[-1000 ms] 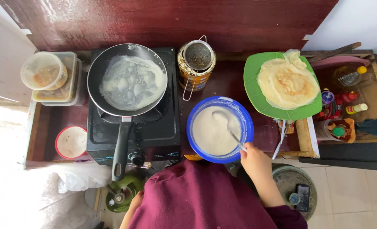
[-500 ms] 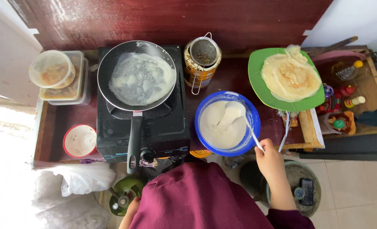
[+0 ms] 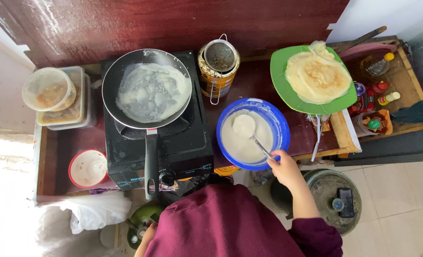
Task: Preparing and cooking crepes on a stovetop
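Fingers [image 3: 279, 163] around ladle [image 3: 249, 132] handle

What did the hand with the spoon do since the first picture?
The right hand kept hold of the ladle and moved its scoop across the batter to the left side of the blue bowl. The pan and green plate stayed put.

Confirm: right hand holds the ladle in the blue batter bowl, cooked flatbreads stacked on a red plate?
Not quite. The head view shows the flatbreads on a green plate, not red. The rest stands: the right hand holds the ladle in the blue batter bowl.
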